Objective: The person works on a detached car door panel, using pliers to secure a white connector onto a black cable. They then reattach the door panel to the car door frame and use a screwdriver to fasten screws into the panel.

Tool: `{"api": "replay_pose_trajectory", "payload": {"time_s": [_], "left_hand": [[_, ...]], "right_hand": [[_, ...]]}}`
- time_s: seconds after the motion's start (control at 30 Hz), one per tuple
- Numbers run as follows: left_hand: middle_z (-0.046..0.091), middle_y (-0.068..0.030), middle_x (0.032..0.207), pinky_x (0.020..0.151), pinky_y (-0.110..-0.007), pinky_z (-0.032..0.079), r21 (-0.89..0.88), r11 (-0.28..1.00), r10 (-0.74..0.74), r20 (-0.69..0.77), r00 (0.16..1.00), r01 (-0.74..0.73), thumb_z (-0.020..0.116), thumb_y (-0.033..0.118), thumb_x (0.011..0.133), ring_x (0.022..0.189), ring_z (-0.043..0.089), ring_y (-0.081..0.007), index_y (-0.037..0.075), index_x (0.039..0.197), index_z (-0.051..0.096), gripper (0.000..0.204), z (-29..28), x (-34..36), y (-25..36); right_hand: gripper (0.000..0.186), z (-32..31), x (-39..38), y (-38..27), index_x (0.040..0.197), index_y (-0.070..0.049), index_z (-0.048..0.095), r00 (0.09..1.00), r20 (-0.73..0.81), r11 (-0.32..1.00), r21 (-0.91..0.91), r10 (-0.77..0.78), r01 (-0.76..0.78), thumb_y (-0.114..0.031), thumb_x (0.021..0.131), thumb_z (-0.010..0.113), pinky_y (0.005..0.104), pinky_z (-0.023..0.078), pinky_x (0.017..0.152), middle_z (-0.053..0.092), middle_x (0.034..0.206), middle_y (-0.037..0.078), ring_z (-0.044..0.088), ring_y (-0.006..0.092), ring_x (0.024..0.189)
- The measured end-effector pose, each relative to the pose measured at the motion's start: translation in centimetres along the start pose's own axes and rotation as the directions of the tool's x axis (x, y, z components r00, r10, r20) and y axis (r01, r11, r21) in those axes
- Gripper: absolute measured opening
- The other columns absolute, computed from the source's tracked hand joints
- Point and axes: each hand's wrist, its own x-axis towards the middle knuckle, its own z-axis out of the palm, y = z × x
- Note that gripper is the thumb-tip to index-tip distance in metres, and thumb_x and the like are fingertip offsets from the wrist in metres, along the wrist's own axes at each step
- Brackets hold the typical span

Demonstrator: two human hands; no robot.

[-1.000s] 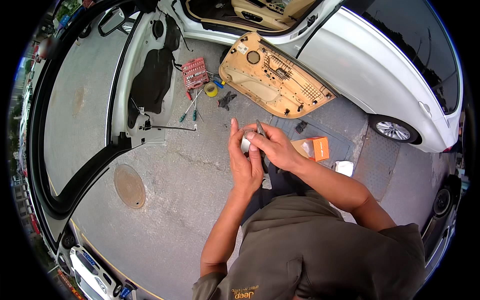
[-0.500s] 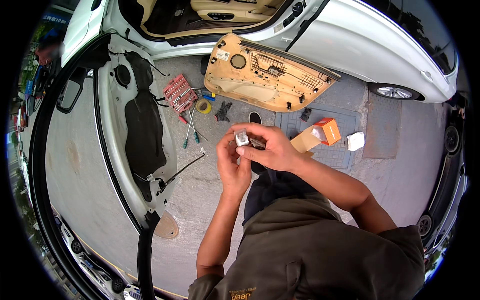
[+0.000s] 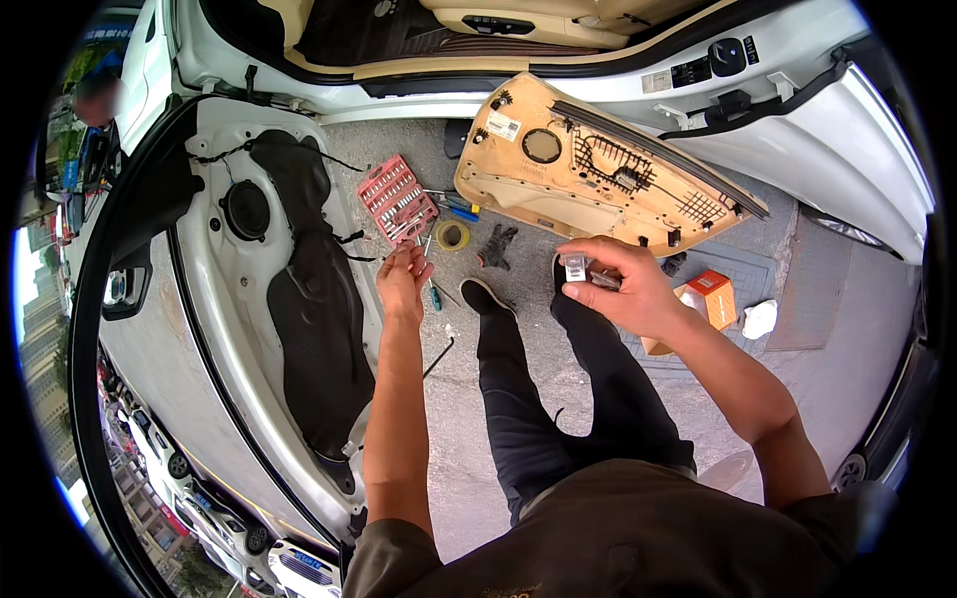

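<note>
My right hand (image 3: 623, 284) holds a small silver-and-clear block (image 3: 575, 267), with a darker metal object (image 3: 604, 280) in the same grip, partly hidden by the fingers. My left hand (image 3: 404, 271) is apart from it, just below the red socket set (image 3: 397, 196), fingers curled together; whether it grips something small I cannot make out. The opened door (image 3: 347, 389) with a black inner sheet and round speaker (image 3: 246, 209) stands to my left. A tan door panel (image 3: 528, 184) lies inner face up beyond my hands.
Tape (image 3: 452, 234), a dark glove (image 3: 498, 247), a green-handled screwdriver (image 3: 436, 297), an orange box (image 3: 708, 297) and a white crumpled item (image 3: 760, 319) lie on the pavement. The white car's open doorway (image 3: 478, 60) is ahead. My feet (image 3: 488, 297) stand between the scattered items.
My hands have separated: the left has moved forward and left, the right has moved right, still holding the small block. The view has shifted, showing more of my legs and the door.
</note>
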Motion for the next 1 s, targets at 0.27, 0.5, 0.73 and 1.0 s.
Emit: {"api": "replay_pose_trajectory", "payload": {"time_s": [0.27,0.5,0.73,1.0], "left_hand": [[0.060,-0.0011,0.094,0.082,-0.035,0.054,-0.102,0.975,-0.209,-0.122,0.970,0.197,0.056,0.021,0.101,0.074,0.057,-0.0111,0.009,0.114,0.061,0.019,-1.6,21.7,-5.4],[0.059,-0.0080,0.103,0.083,-0.035,0.059,-0.253,0.966,-0.125,-0.266,0.956,0.056,0.055,0.018,0.101,0.087,0.061,-0.0185,0.004,0.116,0.058,0.021,-2.3,36.6,-7.5],[0.056,-0.0100,0.106,0.090,-0.040,0.059,-0.505,0.840,0.093,-0.232,0.968,-0.201,0.063,0.018,0.099,0.090,0.060,-0.0187,0.002,0.119,0.056,0.027,-4.8,48.7,-8.2],[0.065,-0.0094,0.112,0.099,-0.038,0.055,-0.617,0.730,0.367,-0.011,0.930,-0.296,0.059,0.012,0.101,0.094,0.064,-0.0157,0.002,0.127,0.056,0.028,-3.4,50.5,-7.3]], "right_hand": [[0.044,-0.8,5.6,9.1,0.128,-0.010,0.063,0.988,-0.131,0.992,-0.081,0.087,-0.098,-0.010,0.087,0.077,0.0297,0.052,0.083,0.068,0.103,0.007,0.065,0.0143,0.085],[0.040,1.5,11.6,17.3,0.121,-0.005,0.056,0.979,-0.168,0.993,0.043,0.111,-0.106,-0.005,0.087,0.076,0.0299,0.052,0.091,0.071,0.109,0.007,0.067,0.0144,0.101],[0.038,5.5,19.4,23.2,0.121,-0.001,0.058,0.996,-0.086,0.993,0.114,-0.020,0.029,-0.002,0.087,0.075,0.0300,0.051,0.094,0.068,0.111,0.006,0.064,0.0125,0.105],[0.037,9.7,26.7,28.6,0.123,0.000,0.058,0.982,-0.007,0.948,0.258,-0.190,0.185,-0.004,0.089,0.074,0.0293,0.051,0.094,0.067,0.112,0.006,0.063,0.0123,0.108]]}}
